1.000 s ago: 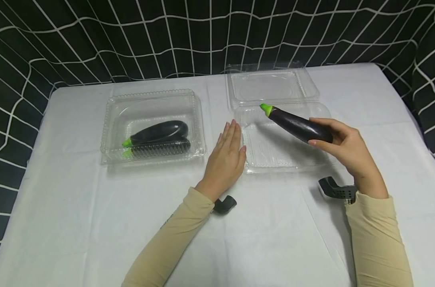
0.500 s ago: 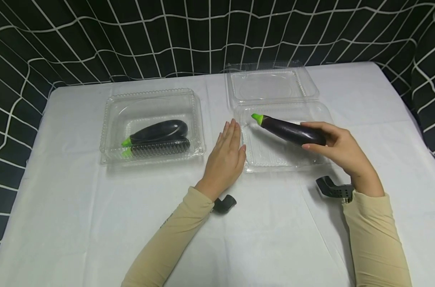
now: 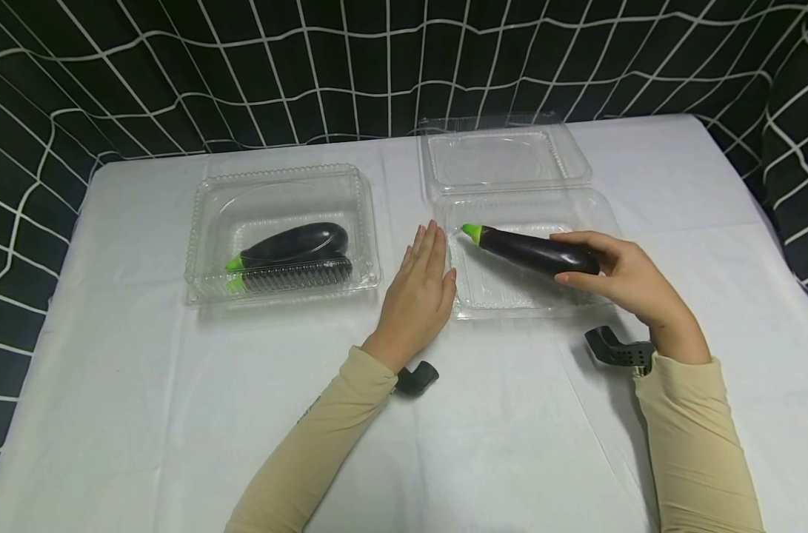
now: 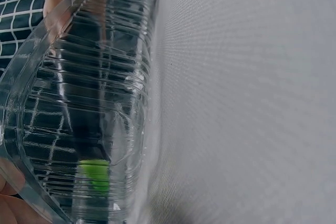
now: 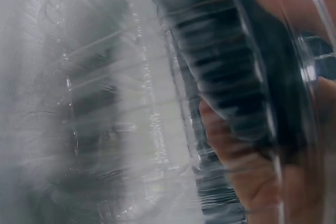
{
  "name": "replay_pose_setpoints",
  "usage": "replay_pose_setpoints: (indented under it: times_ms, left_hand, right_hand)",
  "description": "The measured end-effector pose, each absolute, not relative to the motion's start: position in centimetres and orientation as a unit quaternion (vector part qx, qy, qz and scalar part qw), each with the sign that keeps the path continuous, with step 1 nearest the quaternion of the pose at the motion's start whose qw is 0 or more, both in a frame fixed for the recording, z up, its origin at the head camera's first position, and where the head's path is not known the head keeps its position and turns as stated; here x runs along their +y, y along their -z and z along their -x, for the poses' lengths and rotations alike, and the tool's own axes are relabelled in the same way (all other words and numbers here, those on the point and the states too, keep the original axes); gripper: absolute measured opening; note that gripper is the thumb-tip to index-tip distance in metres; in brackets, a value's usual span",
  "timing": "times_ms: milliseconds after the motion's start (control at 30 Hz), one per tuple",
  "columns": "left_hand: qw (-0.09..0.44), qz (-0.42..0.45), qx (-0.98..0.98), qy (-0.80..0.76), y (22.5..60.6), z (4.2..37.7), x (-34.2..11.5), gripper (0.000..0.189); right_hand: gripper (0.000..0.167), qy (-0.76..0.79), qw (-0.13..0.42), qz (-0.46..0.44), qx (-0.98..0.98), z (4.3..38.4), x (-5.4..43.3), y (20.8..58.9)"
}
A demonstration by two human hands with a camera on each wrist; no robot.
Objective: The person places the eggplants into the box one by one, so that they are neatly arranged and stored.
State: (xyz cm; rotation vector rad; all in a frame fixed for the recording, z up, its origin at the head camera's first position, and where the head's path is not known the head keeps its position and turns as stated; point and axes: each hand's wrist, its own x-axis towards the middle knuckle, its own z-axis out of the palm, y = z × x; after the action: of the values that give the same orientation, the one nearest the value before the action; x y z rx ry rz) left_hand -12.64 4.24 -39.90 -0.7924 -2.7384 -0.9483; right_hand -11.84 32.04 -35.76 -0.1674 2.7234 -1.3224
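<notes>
My right hand (image 3: 620,277) grips the thick end of a dark purple eggplant (image 3: 537,252) between thumb and fingers. The eggplant's green stem end points left, low over the base of a clear plastic clamshell box (image 3: 510,302) whose lid (image 3: 493,159) lies folded back. With fingers straight and together, my left hand (image 3: 420,292) rests against the box's left side. Through the ribbed clear wall in the left wrist view, the green stem (image 4: 94,176) shows inside. The right wrist view is blurred; the eggplant (image 5: 220,51) appears there behind the box's clear wall.
To the left stands another clear clamshell box (image 3: 277,196), closed, with a dark eggplant (image 3: 297,244) visible inside. Both boxes are on a white cloth-covered table (image 3: 144,414). A dark curtain with a white grid (image 3: 350,66) hangs behind the table.
My right hand has moved left and down with the eggplant, bringing it lower into the open box. My left hand has stayed in place at the box's side.
</notes>
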Motion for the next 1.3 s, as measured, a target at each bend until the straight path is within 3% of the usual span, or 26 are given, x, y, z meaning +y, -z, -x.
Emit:
replay_pose_setpoints:
  times_ms: [400,1300]
  left_hand:
    - [0.069,0.266,-0.908,0.316,39.7,12.8,4.3,0.052]
    - [0.075,0.265,-0.908,0.316,39.9,12.5,4.3,0.052]
  right_hand:
    - [0.051,0.375,0.092,0.059,0.921,11.8,31.8,35.3]
    - [0.053,0.294,0.089,0.107,0.946,12.0,31.0,35.8]
